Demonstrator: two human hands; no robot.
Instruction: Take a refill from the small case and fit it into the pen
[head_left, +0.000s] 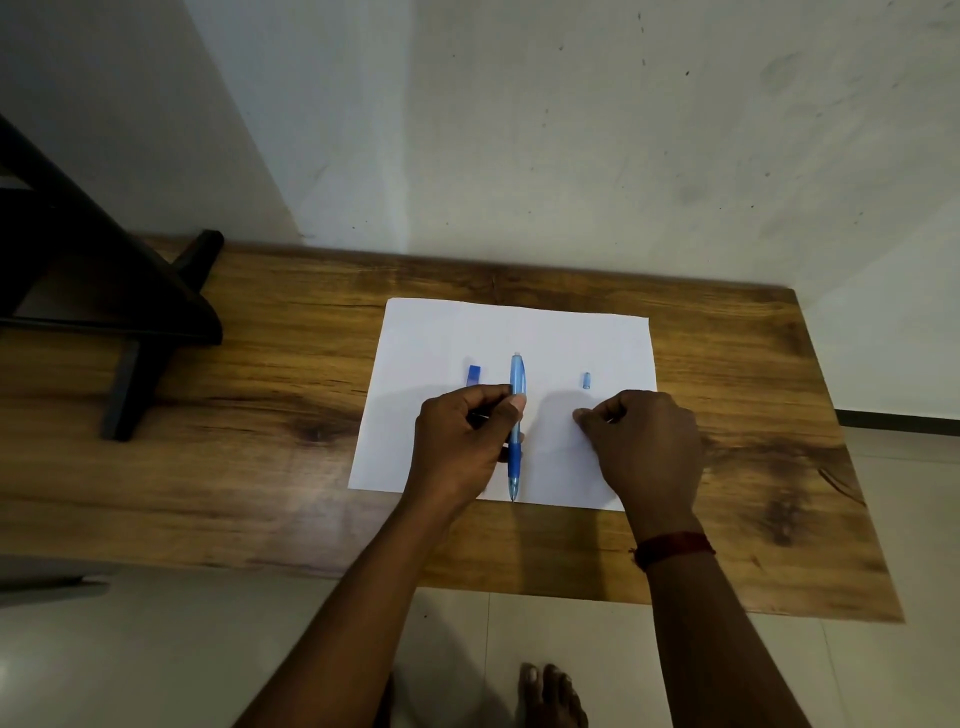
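Note:
A blue translucent pen (517, 379) lies lengthwise on a white sheet of paper (587, 343), tip toward me. My left hand (460, 441) pinches the pen's middle between thumb and fingers. A small dark blue piece (473, 375) lies on the paper just left of the pen. A tiny light blue tube piece (586, 380) lies to the right. My right hand (644, 441) sits on the paper below that tube piece, fingers curled; whether it pinches something tiny I cannot make out. A red thread band circles my right wrist.
The paper lies on a wooden table (260, 415) set against a pale wall. A black stand (119, 312) occupies the table's left end. Tiled floor and a bare foot (550, 696) show below the table's front edge.

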